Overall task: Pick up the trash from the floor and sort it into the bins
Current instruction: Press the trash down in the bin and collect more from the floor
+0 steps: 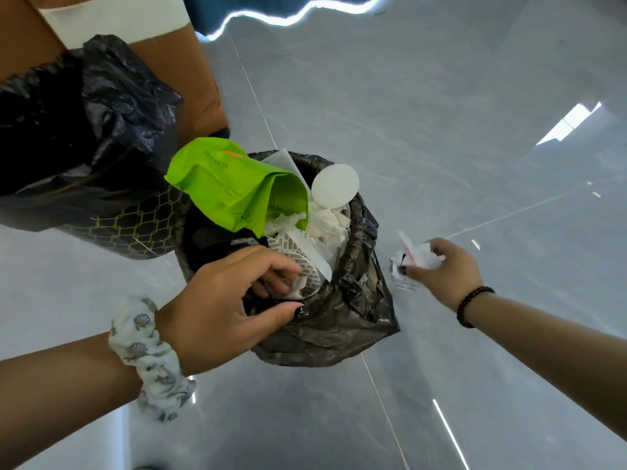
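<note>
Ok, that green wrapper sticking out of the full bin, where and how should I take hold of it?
Grip the green wrapper at its closed end, which overhangs the small bin's rim toward the big bin. Come from above-left, probably: its open mouth is buried in the paper scraps.

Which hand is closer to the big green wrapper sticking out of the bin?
The left hand. It reaches into the bin just below the green wrapper. The right hand is off to the bin's right side, closed on crumpled white paper.
</note>
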The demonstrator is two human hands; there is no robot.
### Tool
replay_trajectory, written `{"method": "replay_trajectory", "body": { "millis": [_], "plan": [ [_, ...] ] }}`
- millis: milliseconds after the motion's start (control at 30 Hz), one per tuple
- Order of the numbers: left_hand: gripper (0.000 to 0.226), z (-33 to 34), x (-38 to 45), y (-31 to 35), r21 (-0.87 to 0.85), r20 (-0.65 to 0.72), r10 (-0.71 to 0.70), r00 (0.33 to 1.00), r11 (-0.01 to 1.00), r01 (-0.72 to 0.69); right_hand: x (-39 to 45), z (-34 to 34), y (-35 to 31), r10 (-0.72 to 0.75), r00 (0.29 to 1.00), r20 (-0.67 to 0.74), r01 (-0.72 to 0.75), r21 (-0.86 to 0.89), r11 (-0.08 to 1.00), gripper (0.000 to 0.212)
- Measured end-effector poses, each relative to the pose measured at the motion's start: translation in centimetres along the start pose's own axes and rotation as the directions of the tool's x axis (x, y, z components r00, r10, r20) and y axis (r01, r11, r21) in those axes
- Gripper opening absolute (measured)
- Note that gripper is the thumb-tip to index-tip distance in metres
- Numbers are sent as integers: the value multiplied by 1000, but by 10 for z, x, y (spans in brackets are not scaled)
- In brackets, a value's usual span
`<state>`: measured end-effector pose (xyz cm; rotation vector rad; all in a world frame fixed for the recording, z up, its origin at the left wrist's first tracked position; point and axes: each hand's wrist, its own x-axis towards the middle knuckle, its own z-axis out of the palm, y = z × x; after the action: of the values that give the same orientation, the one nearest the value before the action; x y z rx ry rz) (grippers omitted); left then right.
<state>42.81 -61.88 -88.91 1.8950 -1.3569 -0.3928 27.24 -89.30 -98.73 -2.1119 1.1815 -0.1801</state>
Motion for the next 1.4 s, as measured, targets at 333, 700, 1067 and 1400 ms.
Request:
{"method": "replay_trajectory", "body": {
  "millis": [333, 700, 1067, 1400],
  "plan": [
    [6, -27, -15, 11, -23, -251, -240, 938, 970, 242, -43, -46, -156, -466, 881, -74, 467, 287, 837, 26],
    [16, -38, -7, -13, -609, -339, -806, 485, 581, 540, -42, 7, -142, -768, 635, -84, 767, -51, 640, 37],
    [19, -30, -9, -15, -566, -331, -667, 668, 706, 425, -35, 8, -124, -822, 569, 1, 822, 21, 569, 26],
    [22, -26, 58, -54, -612, -411, -634, 655, 725, 317, -10, 21, -130, -760, 629, -160, 775, 53, 630, 21]
  ]
}}
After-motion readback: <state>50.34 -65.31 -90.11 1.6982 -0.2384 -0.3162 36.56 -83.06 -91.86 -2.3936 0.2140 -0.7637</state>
